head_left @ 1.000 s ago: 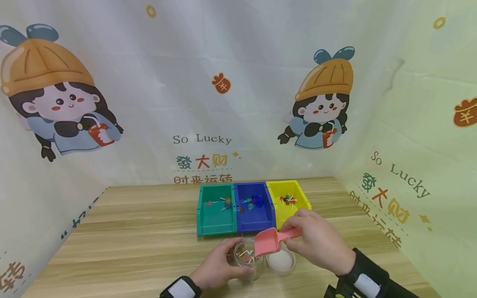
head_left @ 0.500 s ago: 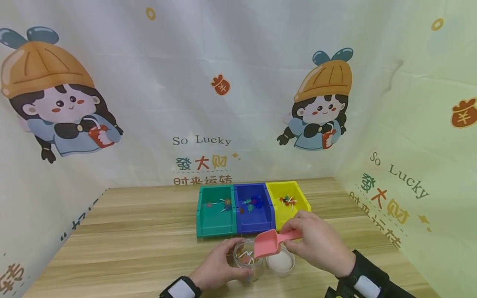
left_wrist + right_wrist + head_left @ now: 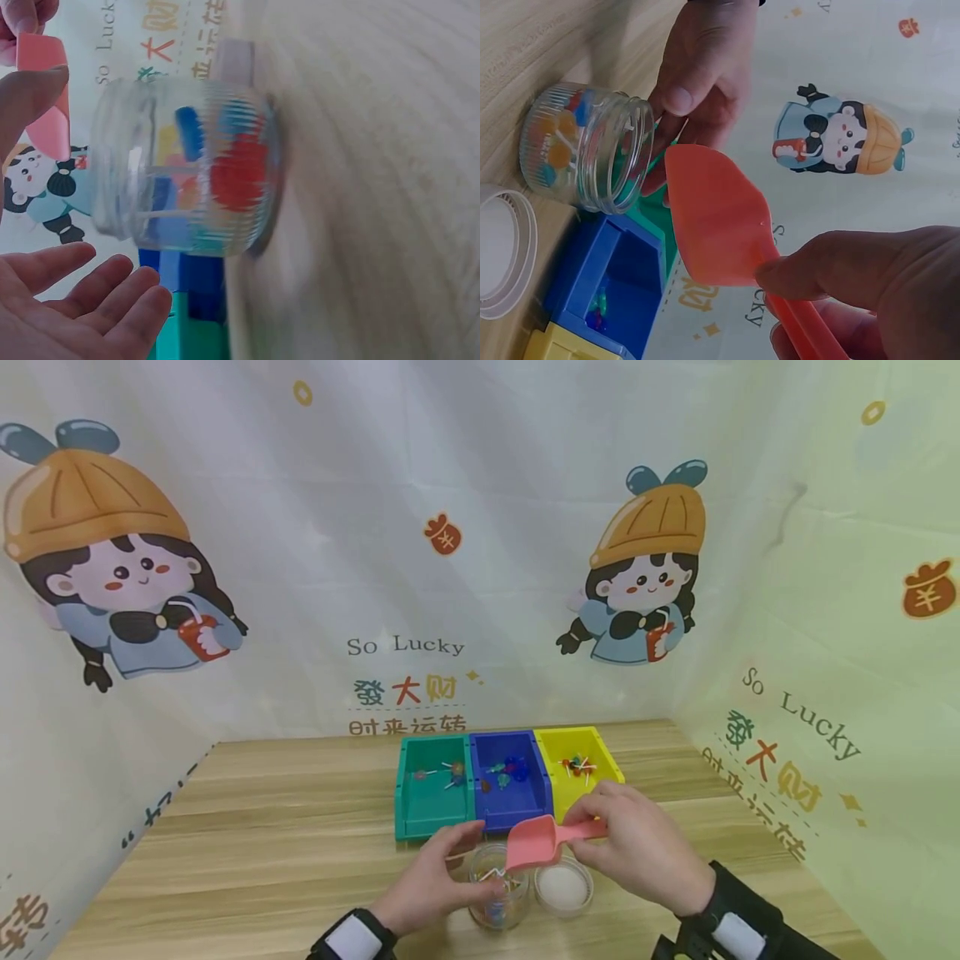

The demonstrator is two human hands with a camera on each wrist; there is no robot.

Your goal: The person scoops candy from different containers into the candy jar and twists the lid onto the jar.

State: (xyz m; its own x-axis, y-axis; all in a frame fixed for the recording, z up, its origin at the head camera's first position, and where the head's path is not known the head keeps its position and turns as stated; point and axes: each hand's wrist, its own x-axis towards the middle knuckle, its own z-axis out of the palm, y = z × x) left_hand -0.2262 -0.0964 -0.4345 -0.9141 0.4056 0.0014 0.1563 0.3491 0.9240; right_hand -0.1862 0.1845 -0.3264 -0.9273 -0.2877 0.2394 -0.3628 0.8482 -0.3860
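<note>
A ribbed glass jar [image 3: 501, 912] stands upright on the table without its lid, holding small lollipops with white sticks and other coloured pieces. My left hand [image 3: 429, 878] hovers beside and over its mouth, thumb and fingers spread apart; in the left wrist view the fingers [image 3: 124, 300] are off the glass. My right hand [image 3: 641, 847] pinches the handle of a pink scoop [image 3: 532, 843] between thumb and fingers. The scoop's blade overlaps the jar's rim in the head view, and its bowl looks bare in the right wrist view. A round white lid [image 3: 564, 887] lies right of the jar.
Behind the jar stand three joined bins: green [image 3: 423, 827], blue [image 3: 517, 818] and yellow [image 3: 564, 793]. Lollipops lie in the green and yellow ones, with small coloured pieces in the blue. Printed cloth [image 3: 487, 568] walls off the wooden table [image 3: 285, 843] at back and sides.
My left hand has let go of the jar, its fingers lifting up and opening away from the glass. The scoop has shifted slightly up and left, still in my right hand.
</note>
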